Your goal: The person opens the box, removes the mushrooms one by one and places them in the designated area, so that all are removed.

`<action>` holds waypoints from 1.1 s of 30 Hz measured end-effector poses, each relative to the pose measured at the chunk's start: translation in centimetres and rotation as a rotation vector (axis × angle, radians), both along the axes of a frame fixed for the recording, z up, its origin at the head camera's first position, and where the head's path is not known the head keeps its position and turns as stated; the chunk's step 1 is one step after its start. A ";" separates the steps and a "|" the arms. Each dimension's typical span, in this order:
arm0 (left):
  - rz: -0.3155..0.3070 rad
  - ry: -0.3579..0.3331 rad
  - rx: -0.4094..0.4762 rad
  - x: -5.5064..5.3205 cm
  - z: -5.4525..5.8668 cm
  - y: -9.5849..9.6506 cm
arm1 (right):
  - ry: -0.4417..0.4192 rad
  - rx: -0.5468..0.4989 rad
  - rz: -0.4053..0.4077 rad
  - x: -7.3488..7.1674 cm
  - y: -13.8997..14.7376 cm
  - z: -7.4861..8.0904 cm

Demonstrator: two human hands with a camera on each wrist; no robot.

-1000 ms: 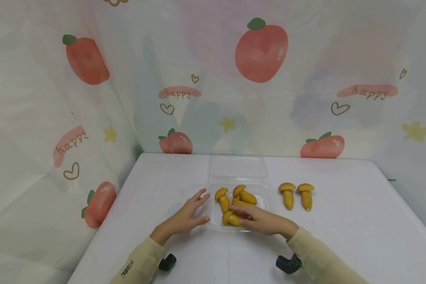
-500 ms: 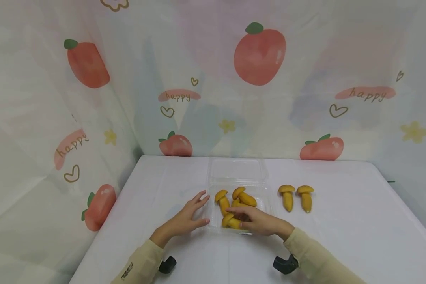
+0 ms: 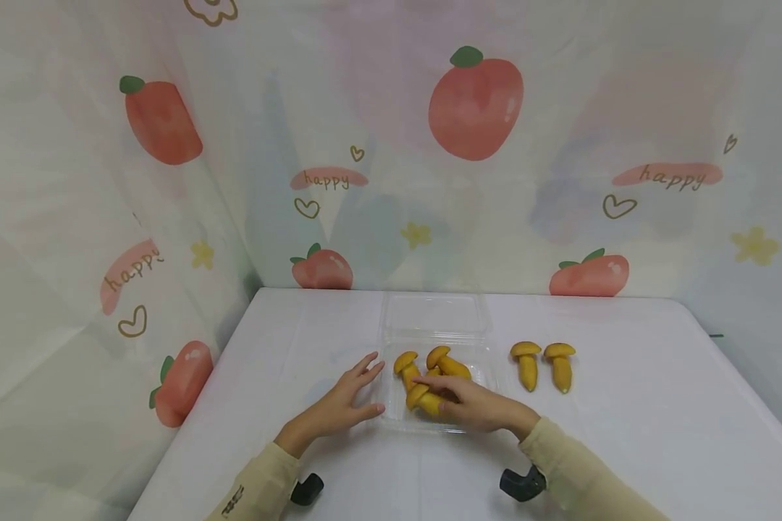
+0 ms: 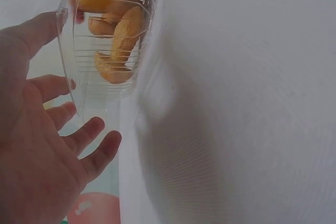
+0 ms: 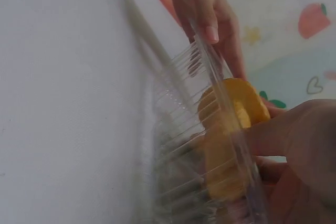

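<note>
In the head view, a clear plastic clamshell box (image 3: 391, 420) lies with several yellow mushrooms in its base. My right hand (image 3: 485, 407) reaches over the box's front right side and pinches the nearest mushroom (image 3: 425, 400). In the right wrist view, the thumb lies against that mushroom (image 5: 244, 103) behind the clear ribbed wall. My left hand (image 3: 340, 402) is at the box's left side with its fingers spread. The left wrist view shows its thumb and a finger at the box's rim (image 4: 68, 72). A back mushroom (image 3: 450, 362) and a left one (image 3: 405, 367) lie inside; another is partly hidden.
Two more yellow mushrooms, one at left (image 3: 526, 365) and one at right (image 3: 560, 367), lie on the white table (image 3: 625, 434) right of the box. The box's clear lid (image 3: 435, 315) is folded back toward the fruit-patterned backdrop (image 3: 378, 108).
The nearest mushroom has risen slightly in my right hand, tipping a little toward the back of the box. My left hand stays at the box's side. The head view has tilted slightly upward.
</note>
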State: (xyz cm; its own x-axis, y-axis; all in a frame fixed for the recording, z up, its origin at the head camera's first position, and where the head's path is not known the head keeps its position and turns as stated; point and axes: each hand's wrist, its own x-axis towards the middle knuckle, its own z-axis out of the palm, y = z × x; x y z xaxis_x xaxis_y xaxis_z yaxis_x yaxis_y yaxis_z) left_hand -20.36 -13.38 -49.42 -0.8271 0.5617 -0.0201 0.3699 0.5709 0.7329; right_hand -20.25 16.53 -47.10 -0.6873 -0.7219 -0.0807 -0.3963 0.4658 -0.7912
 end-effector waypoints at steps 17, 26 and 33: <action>0.021 -0.037 -0.006 0.9 -0.5 0.0 | 0.120 -0.145 -0.245 1.0 2.4 1.6; 0.018 0.003 0.011 0.4 0.1 0.3 | 0.201 -0.134 -0.305 0.7 3.3 2.2; 0.025 -0.006 0.001 0.2 0.0 0.3 | 0.231 -0.168 -0.345 0.5 3.8 2.5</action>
State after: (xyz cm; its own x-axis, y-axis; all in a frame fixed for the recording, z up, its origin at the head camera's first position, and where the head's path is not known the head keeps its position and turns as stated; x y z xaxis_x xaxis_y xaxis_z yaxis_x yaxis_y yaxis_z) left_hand -20.12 -13.10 -49.40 -0.8408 0.5408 -0.0248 0.3509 0.5794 0.7356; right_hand -19.76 20.37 -44.57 -0.8763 -0.4374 0.2019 -0.4155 0.4740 -0.7763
